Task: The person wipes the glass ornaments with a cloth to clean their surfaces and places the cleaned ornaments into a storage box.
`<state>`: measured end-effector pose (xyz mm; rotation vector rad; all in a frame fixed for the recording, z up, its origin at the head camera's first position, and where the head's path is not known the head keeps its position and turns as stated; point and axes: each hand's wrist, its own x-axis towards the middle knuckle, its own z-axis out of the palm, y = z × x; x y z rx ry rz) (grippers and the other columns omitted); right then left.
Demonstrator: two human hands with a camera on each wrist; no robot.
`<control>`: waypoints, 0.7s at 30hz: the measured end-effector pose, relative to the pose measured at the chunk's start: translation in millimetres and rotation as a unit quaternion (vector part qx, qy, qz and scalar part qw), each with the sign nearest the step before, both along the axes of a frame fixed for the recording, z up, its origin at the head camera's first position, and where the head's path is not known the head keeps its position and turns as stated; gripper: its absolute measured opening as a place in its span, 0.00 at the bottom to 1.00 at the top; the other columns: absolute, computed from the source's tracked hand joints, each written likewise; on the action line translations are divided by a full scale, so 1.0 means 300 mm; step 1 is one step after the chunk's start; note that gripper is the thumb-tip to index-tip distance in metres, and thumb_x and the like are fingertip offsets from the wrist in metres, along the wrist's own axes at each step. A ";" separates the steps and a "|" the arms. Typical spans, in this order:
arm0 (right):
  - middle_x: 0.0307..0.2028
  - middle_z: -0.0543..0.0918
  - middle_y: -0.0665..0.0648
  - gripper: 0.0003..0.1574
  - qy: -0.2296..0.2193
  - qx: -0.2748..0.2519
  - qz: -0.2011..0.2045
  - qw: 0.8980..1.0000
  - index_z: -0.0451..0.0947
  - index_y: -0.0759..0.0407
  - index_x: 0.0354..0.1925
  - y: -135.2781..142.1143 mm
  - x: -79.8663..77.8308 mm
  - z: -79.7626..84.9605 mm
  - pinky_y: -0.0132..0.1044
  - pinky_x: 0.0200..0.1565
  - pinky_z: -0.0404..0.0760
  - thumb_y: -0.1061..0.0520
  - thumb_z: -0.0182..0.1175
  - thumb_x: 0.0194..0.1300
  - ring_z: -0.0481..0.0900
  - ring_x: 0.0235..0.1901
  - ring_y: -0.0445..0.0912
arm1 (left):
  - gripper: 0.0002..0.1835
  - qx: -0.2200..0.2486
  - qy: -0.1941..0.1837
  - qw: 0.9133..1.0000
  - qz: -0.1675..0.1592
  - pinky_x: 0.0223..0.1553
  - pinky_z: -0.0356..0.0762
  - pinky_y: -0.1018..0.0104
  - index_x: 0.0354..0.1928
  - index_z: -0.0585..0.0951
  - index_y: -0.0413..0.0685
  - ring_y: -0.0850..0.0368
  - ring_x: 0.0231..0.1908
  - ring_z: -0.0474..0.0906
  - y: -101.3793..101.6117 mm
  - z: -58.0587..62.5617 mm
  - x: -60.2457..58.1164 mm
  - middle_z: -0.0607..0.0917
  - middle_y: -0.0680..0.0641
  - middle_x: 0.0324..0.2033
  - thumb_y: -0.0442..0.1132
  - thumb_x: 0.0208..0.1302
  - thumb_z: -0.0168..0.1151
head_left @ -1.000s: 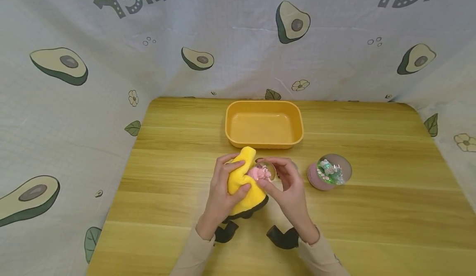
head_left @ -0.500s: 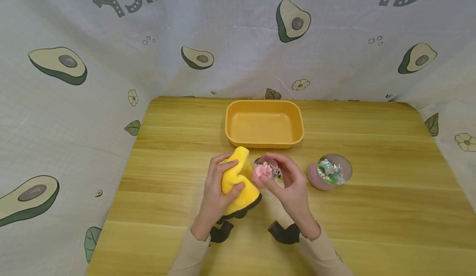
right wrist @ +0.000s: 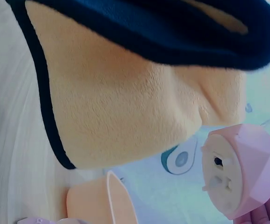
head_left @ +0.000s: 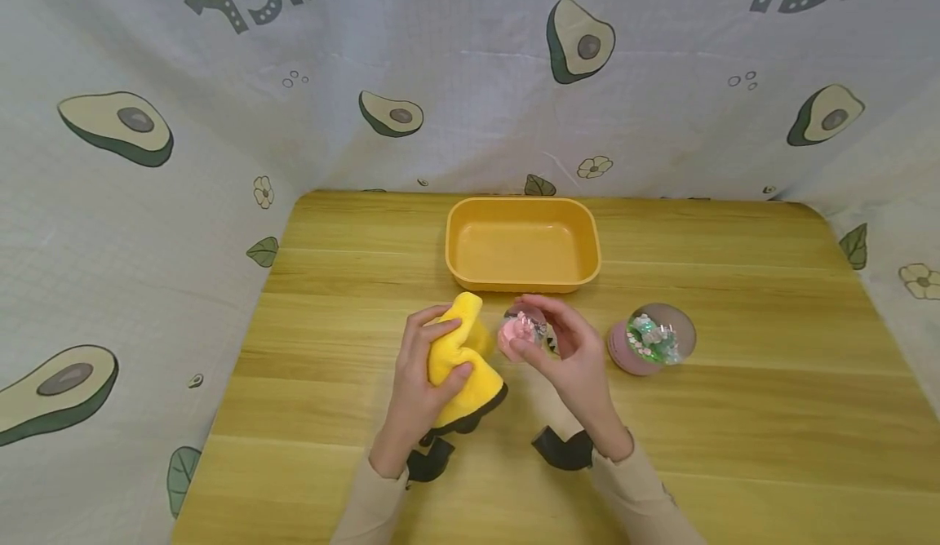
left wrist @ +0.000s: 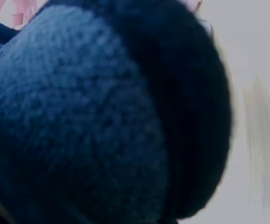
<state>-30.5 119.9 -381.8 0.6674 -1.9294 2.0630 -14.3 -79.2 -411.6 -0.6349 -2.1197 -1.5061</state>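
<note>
My left hand point(head_left: 420, 378) grips a bunched yellow cloth point(head_left: 470, 386) with a dark edge. To its right, my right hand point(head_left: 578, 365) holds a small snow globe point(head_left: 518, 334) with a pink base between thumb and fingers. A gap separates globe and cloth. The right wrist view shows the underside of the globe's faceted pink base point(right wrist: 261, 168), with fingertips below it, and the cloth point(right wrist: 116, 112) hanging alongside. In the left wrist view, the cloth's grey-blue side point(left wrist: 79, 93) blocks most of the scene. Something small behind my right hand is mostly hidden.
A larger snow globe point(head_left: 654, 339) with a pink base and green-white figures stands on the wooden table point(head_left: 771, 414), right of my right hand. Beyond both hands sits a yellow rectangular tub point(head_left: 523, 284). A white curtain printed with avocados point(head_left: 470, 55) surrounds the table.
The cloth was against the small snow globe a second ago. My left hand has drawn it away to the left, and the globe has tilted a little in my right hand.
</note>
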 end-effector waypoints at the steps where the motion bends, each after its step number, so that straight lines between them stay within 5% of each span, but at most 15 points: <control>1: 0.47 0.78 0.71 0.28 0.002 -0.003 0.004 1.000 0.71 0.76 0.54 0.000 -0.006 0.000 0.40 0.58 0.70 0.72 0.66 0.55 0.76 0.50 0.52 | 0.25 0.000 0.000 1.000 0.002 0.44 0.76 0.60 0.52 0.73 0.41 0.42 0.49 0.72 -0.002 0.000 0.000 0.71 0.38 0.53 0.57 0.67 0.53; 11: 0.45 0.79 0.64 0.26 -0.029 0.025 -0.008 0.999 0.72 0.76 0.52 0.007 -0.065 0.004 0.35 0.55 0.71 0.75 0.65 0.53 0.77 0.48 0.49 | 0.26 0.003 -0.021 1.000 0.015 0.42 0.76 0.61 0.52 0.73 0.41 0.43 0.49 0.72 -0.028 0.000 0.017 0.71 0.38 0.54 0.57 0.67 0.54; 21: 0.48 0.78 0.70 0.27 -0.075 0.057 -0.006 0.996 0.73 0.75 0.52 0.009 -0.150 0.030 0.35 0.53 0.73 0.78 0.64 0.51 0.76 0.47 0.48 | 0.26 0.008 -0.045 0.999 0.024 0.43 0.76 0.60 0.53 0.73 0.42 0.46 0.50 0.72 -0.043 -0.010 0.039 0.71 0.40 0.55 0.57 0.66 0.55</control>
